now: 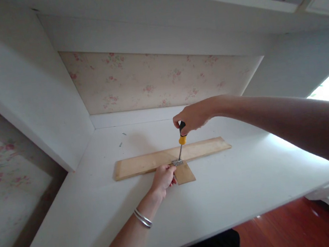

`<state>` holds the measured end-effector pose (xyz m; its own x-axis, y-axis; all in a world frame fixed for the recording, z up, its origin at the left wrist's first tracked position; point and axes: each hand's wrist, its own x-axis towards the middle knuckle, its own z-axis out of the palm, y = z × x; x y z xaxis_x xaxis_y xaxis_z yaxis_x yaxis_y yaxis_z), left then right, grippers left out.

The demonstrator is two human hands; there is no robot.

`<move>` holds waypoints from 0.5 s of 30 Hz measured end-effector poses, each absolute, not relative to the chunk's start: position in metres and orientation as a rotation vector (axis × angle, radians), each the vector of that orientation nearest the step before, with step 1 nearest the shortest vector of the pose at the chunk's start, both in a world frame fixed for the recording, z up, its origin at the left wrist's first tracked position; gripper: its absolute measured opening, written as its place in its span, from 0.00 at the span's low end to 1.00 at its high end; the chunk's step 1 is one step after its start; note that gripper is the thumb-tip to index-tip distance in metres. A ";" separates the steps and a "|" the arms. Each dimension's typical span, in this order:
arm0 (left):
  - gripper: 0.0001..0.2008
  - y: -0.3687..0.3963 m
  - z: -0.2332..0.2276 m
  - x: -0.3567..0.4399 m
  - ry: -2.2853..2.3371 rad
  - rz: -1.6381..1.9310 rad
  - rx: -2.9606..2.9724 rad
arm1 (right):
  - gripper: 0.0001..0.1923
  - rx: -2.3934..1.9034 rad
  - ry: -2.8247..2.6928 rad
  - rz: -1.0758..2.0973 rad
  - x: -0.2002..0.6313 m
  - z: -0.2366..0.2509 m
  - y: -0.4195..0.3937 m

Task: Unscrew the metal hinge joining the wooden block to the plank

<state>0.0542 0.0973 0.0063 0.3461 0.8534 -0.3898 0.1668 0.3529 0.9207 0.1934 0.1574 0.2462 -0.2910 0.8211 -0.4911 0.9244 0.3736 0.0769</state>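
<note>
A long wooden board (pixel 145 163) lies across the white desk, and a short wooden block (pixel 185 174) meets its near edge. Over their joint sits a small metal hinge (pixel 177 162). My right hand (pixel 195 117) grips a screwdriver (pixel 182 139) with a black and yellow handle from above, its shaft slanting down to the hinge. My left hand (pixel 163 178), below a silver bangle, is closed at the left side of the short block and hinge, its fingertips pinching there. What lies under those fingers is partly hidden.
Two small screws (pixel 122 139) lie on the white desktop (pixel 235 194) behind the board. A side panel (pixel 29 83) rises at the left, and a shelf (pixel 146 18) overhangs the back. The desk's front edge drops to a red floor (pixel 271 230).
</note>
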 end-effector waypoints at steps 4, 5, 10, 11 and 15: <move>0.10 0.098 0.005 0.054 1.154 0.602 1.145 | 0.28 1.610 2.075 -0.274 0.196 0.248 0.155; 0.10 0.098 0.005 0.054 1.159 0.600 1.146 | 0.29 1.655 2.007 -0.264 0.196 0.249 0.154; 0.10 0.099 0.003 0.053 1.173 0.599 1.170 | 0.23 1.539 2.139 -0.310 0.197 0.251 0.150; 0.10 0.099 0.003 0.053 1.186 0.600 1.183 | 0.25 1.509 2.178 -0.329 0.197 0.251 0.150; 0.11 0.098 0.003 0.053 1.223 0.615 1.224 | 0.30 1.613 2.005 -0.342 0.194 0.251 0.151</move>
